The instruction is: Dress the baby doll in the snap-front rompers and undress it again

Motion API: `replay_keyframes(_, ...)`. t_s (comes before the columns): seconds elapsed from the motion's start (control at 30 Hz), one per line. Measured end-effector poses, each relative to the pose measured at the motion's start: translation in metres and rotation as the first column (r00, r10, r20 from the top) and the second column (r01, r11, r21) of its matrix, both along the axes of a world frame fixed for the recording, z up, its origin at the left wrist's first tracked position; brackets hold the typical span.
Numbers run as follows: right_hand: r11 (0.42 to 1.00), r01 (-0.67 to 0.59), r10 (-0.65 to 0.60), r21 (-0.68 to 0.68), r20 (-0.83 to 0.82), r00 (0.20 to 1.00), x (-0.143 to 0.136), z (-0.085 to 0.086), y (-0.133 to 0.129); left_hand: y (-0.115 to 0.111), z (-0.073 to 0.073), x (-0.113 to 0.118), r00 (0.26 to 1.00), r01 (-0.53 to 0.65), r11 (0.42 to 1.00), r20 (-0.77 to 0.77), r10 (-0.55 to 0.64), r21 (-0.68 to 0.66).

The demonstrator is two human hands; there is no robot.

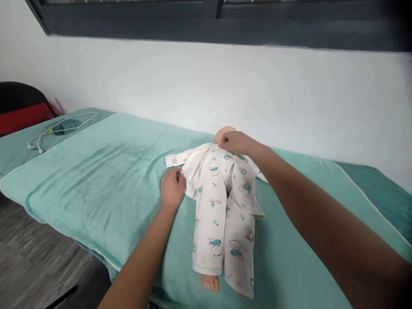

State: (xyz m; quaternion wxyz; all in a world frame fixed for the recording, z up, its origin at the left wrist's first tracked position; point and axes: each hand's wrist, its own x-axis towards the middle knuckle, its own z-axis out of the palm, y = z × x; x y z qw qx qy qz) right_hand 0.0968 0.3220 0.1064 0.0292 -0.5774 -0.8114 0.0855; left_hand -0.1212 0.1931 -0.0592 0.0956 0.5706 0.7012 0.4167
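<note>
A baby doll (226, 132) lies on its back with its head towards the wall and one foot showing at the near end. It wears a white pajama top (193, 171) and white pajama pants (210, 240), both printed with small cartoon animals. My right hand (236, 142) is closed at the top's collar, just below the doll's head, and hides part of it. At the top's left side edge, below the sleeve, my left hand (173, 186) pinches the cloth. The top's front panel on the right hangs loose over the pants.
A green plush cover (112, 180) lies over the bed under the doll. A white cable (72, 130) is coiled at the far left, near a black and red chair (25, 116). Behind the bed rises a white wall (161, 81) with a dark window frame (144, 23).
</note>
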Motion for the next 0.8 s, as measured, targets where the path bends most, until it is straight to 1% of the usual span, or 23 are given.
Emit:
replay_keyframes(0.07, 0.997, -0.020, 0.022, -0.074, 0.026, 0.999, 0.007, 0.005, 0.001, 0.001, -0.001, -0.001, 1.000, -0.002, 1.000, -0.010, 0.002, 0.001)
replay_keyframes(0.13, 0.993, -0.040, 0.044, -0.109, 0.033, 0.998, 0.011, 0.005, 0.002, 0.001, 0.000, -0.001, 1.000, -0.007, 1.000, -0.018, 0.007, 0.003)
replay_keyframes(0.17, 0.994, -0.043, 0.046, -0.099, 0.031, 0.998, 0.011, 0.002, 0.002, 0.001, 0.000, -0.001, 1.000, -0.007, 1.000, -0.021, 0.007, 0.003)
replay_keyframes(0.23, 1.000, -0.016, 0.017, -0.026, 0.023, 1.000, 0.009, -0.006, 0.001, 0.001, 0.000, -0.002, 1.000, -0.005, 1.000, -0.026, 0.005, 0.002)
replay_keyframes(0.3, 0.997, 0.050, -0.049, 0.061, -0.005, 0.999, 0.005, -0.016, -0.001, 0.001, 0.000, -0.002, 1.000, 0.000, 1.000, -0.031, 0.000, 0.004)
replay_keyframes(0.37, 0.986, 0.123, -0.117, 0.115, -0.052, 0.992, 0.000, -0.022, -0.004, 0.001, 0.000, -0.002, 0.999, -0.001, 1.000, -0.034, 0.002, 0.005)
replay_keyframes(0.43, 0.977, 0.164, -0.151, 0.139, -0.103, 0.983, -0.004, -0.023, -0.008, 0.000, 0.000, -0.002, 0.999, 0.000, 1.000, -0.032, 0.000, 0.000)
replay_keyframes(0.5, 0.977, 0.152, -0.128, 0.149, -0.159, 0.979, -0.005, -0.020, -0.016, 0.000, 0.001, -0.003, 1.000, 0.011, 1.000, -0.023, -0.011, -0.006)
replay_keyframes(0.57, 0.981, 0.110, -0.068, 0.162, -0.244, 0.967, -0.004, -0.017, -0.032, 0.000, 0.001, -0.004, 1.000, 0.025, 1.000, -0.008, -0.025, -0.008)
replay_keyframes(0.67, 0.978, 0.039, 0.043, 0.206, -0.377, 0.925, 0.000, -0.018, -0.073, 0.001, 0.002, -0.005, 0.999, 0.036, 0.999, 0.013, -0.036, -0.008)
replay_keyframes(0.73, 0.963, 0.008, 0.105, 0.269, -0.403, 0.909, 0.004, -0.025, -0.107, 0.001, 0.002, -0.005, 0.999, 0.041, 0.999, 0.024, -0.040, -0.007)
replay_keyframes(0.8, 0.926, 0.030, 0.121, 0.375, -0.371, 0.921, 0.008, -0.034, -0.139, 0.002, 0.002, -0.005, 0.998, 0.044, 0.999, 0.036, -0.044, -0.008)
